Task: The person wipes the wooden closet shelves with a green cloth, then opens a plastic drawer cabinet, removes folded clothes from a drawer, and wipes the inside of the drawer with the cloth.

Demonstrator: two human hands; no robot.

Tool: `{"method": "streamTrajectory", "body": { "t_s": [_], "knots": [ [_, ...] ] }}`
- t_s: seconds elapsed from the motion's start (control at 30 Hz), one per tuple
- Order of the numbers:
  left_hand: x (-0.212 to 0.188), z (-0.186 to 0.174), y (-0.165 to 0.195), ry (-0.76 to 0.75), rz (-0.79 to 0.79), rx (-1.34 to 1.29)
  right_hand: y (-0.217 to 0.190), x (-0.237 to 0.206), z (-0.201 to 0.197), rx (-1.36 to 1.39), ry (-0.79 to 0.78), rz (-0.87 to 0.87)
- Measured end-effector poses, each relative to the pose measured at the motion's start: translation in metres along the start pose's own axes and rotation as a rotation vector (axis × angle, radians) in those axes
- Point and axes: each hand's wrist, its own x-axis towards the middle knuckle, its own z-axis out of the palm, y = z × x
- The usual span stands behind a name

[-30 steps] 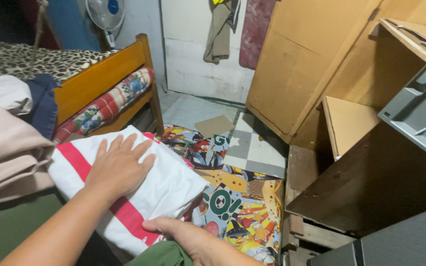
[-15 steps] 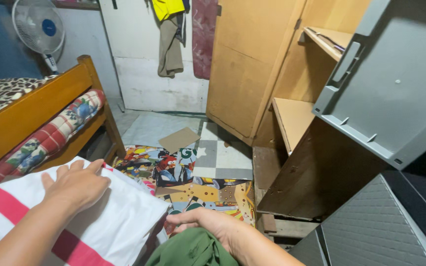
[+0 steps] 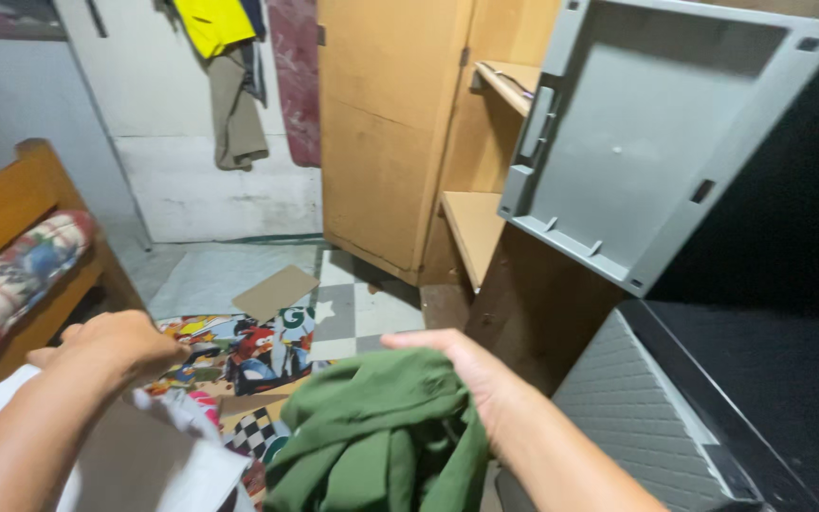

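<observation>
A crumpled green garment (image 3: 381,436) sits low in the middle of the view, bunched against the palm of the right hand (image 3: 471,379), whose fingers curl into the cloth and grip it. To its left the left hand (image 3: 120,343) rests knuckles up, fingers bent, on a white cloth (image 3: 158,460); whether it grips the cloth cannot be told. Beyond both lies a colourful cartoon-print mat (image 3: 248,353) on the tiled floor, with a flat piece of cardboard (image 3: 275,292) at its far edge. A wooden wardrobe (image 3: 386,142) stands open behind, a grey plastic crate (image 3: 646,142) at right.
</observation>
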Motion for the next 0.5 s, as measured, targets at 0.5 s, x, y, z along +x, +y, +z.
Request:
{"method": "streamTrajectory", "body": {
  "t_s": [0.5],
  "knots": [
    [-0.253,0.065,0.423,-0.267,1.573,-0.445,-0.053,-0.265,-0.28,-0.942,1.736,-0.5]
  ]
}}
